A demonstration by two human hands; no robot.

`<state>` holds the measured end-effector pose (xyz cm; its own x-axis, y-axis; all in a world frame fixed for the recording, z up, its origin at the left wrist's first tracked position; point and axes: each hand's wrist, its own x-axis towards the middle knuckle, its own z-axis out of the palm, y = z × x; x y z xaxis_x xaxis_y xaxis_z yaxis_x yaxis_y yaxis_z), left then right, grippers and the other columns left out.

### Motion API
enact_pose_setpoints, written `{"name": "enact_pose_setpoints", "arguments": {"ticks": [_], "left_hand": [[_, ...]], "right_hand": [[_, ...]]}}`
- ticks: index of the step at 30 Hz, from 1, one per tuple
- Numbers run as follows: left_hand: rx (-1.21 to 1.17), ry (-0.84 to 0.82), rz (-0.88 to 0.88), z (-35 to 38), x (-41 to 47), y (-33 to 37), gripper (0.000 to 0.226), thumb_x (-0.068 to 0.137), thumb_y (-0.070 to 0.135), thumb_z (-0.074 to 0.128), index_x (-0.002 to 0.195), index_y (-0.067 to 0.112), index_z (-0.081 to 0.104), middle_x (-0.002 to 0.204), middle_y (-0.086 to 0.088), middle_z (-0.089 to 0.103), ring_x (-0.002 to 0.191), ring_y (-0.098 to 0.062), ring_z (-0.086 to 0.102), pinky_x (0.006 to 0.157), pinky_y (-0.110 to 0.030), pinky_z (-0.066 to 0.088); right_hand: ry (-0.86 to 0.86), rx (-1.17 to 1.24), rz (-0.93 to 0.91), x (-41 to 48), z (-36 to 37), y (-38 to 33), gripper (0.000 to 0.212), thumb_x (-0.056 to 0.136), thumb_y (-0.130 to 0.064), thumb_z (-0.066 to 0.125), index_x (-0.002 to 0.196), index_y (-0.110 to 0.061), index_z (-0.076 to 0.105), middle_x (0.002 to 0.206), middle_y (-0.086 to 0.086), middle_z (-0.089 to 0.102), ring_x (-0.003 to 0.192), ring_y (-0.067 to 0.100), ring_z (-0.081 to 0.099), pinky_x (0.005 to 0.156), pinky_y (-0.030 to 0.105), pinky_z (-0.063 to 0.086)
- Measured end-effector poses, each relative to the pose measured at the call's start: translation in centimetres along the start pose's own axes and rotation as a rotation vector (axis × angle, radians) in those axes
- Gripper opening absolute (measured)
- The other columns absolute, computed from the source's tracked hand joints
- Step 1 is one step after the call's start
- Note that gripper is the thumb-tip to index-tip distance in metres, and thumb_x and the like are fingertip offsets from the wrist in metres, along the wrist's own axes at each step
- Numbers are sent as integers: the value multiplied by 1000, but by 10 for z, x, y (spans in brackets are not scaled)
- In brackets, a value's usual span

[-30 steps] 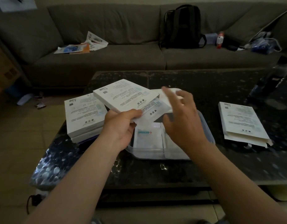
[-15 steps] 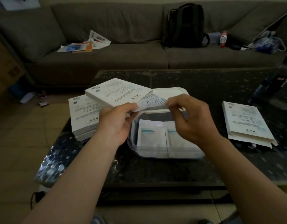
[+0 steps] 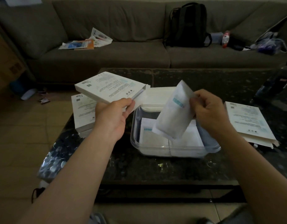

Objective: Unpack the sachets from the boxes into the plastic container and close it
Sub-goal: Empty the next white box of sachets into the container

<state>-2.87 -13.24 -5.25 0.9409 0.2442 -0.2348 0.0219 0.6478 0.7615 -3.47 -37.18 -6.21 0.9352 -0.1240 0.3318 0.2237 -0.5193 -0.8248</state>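
Observation:
My left hand (image 3: 113,114) grips a flat white box (image 3: 107,88) by its open end, tilted above the table's left side. My right hand (image 3: 207,110) pinches a stack of white sachets (image 3: 173,115) with a teal mark, held upright over the clear plastic container (image 3: 175,151). Two more sachets (image 3: 149,136) lie flat on the container's bottom. The white lid (image 3: 160,94) rests just behind the container. Another white box (image 3: 82,110) sits on the table under my left hand, and a flattened box (image 3: 247,120) lies to the right.
The dark stone coffee table (image 3: 155,167) carries everything; its left corner is covered in bubble wrap (image 3: 54,165). Behind is a grey sofa (image 3: 123,29) with papers (image 3: 84,42), a black backpack (image 3: 188,25) and a bottle (image 3: 225,38). A dark object (image 3: 275,84) stands at the table's right edge.
My right hand has pulled the sachets out of the box and swung them right and down over the container. My left hand stays on the box, now lifted slightly left.

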Motion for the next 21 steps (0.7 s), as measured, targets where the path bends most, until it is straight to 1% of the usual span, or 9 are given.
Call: {"name": "enact_pose_setpoints", "arguments": {"ticks": [3,7,9,12,13,15,17,19,21], "left_hand": [[-1,0,-5,-3,0,0,51,87,-18,69,126,12,58,122,-8,70,113,-28,68,77,-29,65],[6,0,-10,-4,2,-1,46,87,-18,69,121,10,57,122,-10,70,113,-29,67,76,-29,65],[13,3,-12,-4,3,-2,47,87,-18,70,122,10,56,122,-9,69,112,-28,67,77,-29,65],[29,-1,-9,-6,4,-3,53,86,-18,70,129,9,56,123,-8,69,114,-29,67,77,-29,65],[38,-1,-6,-6,5,-3,53,86,-17,70,131,9,55,123,-8,69,114,-29,67,76,-28,65],[50,-6,-5,-7,6,-4,53,87,-17,70,131,9,56,122,-7,69,114,-28,67,76,-28,65],[51,-15,-5,-8,8,-4,54,87,-18,69,132,10,56,121,-7,70,113,-28,68,76,-28,64],[51,-17,-6,-9,9,-4,54,87,-19,69,131,10,56,120,-7,71,110,-27,69,75,-28,64],[63,-19,-5,-10,10,-3,55,87,-19,68,131,11,57,122,-7,71,110,-26,69,76,-28,64]], "right_hand": [[-123,-16,72,7,14,6,18,102,-20,48,93,-28,60,95,-8,62,89,11,62,73,30,55],[-262,-144,52,14,36,11,17,101,-18,49,95,-22,64,90,-10,62,87,10,61,66,18,46],[-327,-159,54,17,44,12,15,101,-18,51,95,-22,64,91,-10,62,90,13,61,70,19,48],[-408,-250,43,20,52,13,9,99,-21,56,103,-24,63,104,-4,65,94,13,60,86,27,51],[-428,-326,18,21,53,14,14,97,-22,59,110,-24,63,111,-2,65,97,13,57,89,28,47],[-445,-499,-56,22,56,14,34,94,-27,63,128,-23,59,124,2,61,104,15,54,94,29,43],[-427,-605,-132,20,57,11,47,93,-30,65,138,-25,52,133,3,55,116,21,52,100,34,42],[-407,-677,-225,18,59,8,50,92,-31,66,139,-25,52,138,3,50,123,22,47,104,36,41],[-405,-749,-269,16,60,3,47,91,-35,67,135,-25,55,137,2,51,122,21,48,102,35,42]]}}
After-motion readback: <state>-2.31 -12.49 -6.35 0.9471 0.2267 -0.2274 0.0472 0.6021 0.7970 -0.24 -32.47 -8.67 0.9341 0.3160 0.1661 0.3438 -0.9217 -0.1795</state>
